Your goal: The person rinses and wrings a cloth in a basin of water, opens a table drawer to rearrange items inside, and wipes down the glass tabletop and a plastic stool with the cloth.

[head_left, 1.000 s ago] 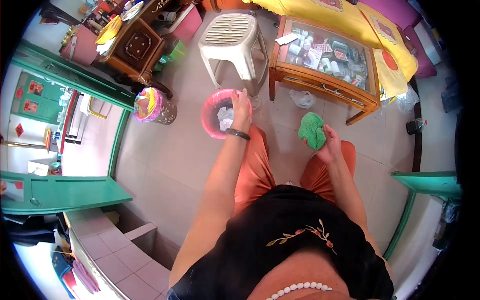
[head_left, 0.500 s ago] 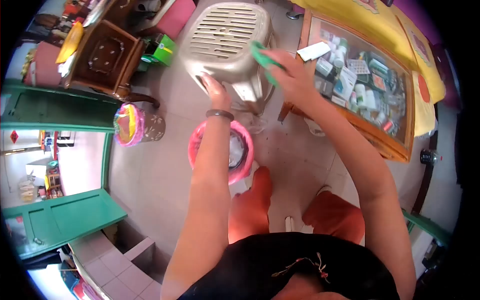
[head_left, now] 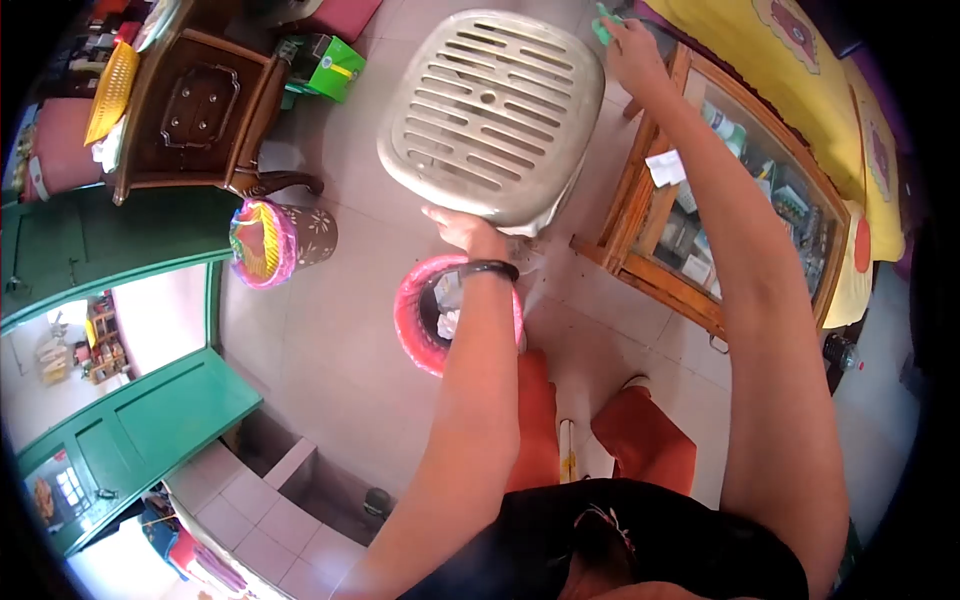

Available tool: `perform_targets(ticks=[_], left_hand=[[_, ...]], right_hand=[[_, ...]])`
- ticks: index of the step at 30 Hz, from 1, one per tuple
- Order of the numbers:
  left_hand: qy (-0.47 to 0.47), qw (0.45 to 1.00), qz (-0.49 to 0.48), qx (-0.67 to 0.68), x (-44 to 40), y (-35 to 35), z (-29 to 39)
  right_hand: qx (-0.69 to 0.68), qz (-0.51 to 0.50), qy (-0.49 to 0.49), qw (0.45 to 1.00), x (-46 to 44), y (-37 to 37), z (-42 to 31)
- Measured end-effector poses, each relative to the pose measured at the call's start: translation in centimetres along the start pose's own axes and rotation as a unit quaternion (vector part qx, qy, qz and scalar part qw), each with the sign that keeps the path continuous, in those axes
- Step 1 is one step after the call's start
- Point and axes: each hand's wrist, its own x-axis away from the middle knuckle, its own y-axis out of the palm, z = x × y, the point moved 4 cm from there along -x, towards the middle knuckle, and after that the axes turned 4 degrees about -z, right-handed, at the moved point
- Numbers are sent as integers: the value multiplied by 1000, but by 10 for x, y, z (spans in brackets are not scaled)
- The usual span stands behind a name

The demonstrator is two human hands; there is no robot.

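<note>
The pale plastic stool (head_left: 490,115), with a slotted seat, stands in front of me. My left hand (head_left: 467,232) is at its near edge, fingers partly hidden under the rim, so their grip is unclear. Just below that hand is the pink-rimmed waste basket (head_left: 410,318), with crumpled white and clear scraps inside. My right hand (head_left: 632,50) is raised beyond the stool's far right side, closed on the green cloth (head_left: 604,24), of which only a small part shows.
A glass-topped wooden table (head_left: 640,245) full of bottles and boxes stands right, beside a yellow-covered seat (head_left: 800,60). At left are a carved cabinet (head_left: 200,105), a patterned bin (head_left: 318,236), a green box (head_left: 335,68) and a green door (head_left: 150,410).
The stool appears larger and closer in view. My right hand with the green cloth has gone from the glass-topped table's side to over the stool's edge and then farther out to its far right.
</note>
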Motion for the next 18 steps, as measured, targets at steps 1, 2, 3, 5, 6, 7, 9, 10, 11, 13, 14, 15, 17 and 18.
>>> perform_targets(ticks=[1, 2, 3, 5, 6, 7, 9, 10, 11, 13, 14, 15, 17, 18], left_hand=[[-5, 1000, 0, 7, -3, -2, -3], [-9, 1000, 2, 16, -6, -4, -6], [94, 994, -38, -45, -29, -20, -25], [215, 966, -73, -120, -71, -51, -69], [234, 961, -68, -134, -78, -55, -75], [174, 979, -18, -100, -61, -42, -58], [41, 997, -40, -58, -23, -20, -18], [22, 999, -31, -28, -24, -21, -20], [6, 999, -37, -29, -22, -21, -18], [-19, 999, -20, -37, 7, -5, 2], [0, 999, -22, -36, 6, -5, 2], [28, 997, -26, -61, -7, -12, -8], [34, 997, -74, 12, -32, -21, -28], [0, 989, -105, 107, -23, -13, -22]], right_hand=[[-41, 15, 43, 998, -12, 6, -2], [-84, 28, 83, 993, -22, 16, -6], [1, 113, 30, 993, -25, 38, -20], [50, 78, 76, 993, -23, 30, -94], [75, 59, 99, 990, -20, 30, -119], [78, 40, 101, 991, -22, 37, -139], [53, -23, 43, 997, -35, 55, -188], [34, -71, -11, 997, -40, 66, -214], [10, -114, -70, 991, -36, 76, -236], [-56, -80, -216, 971, 4, 84, -269], [-94, -30, -289, 952, 31, 83, -280], [-91, -78, -323, 939, 49, 74, -283], [-109, -157, -382, 904, 86, 47, -275], [-130, -188, -404, 886, 99, 34, -260]])
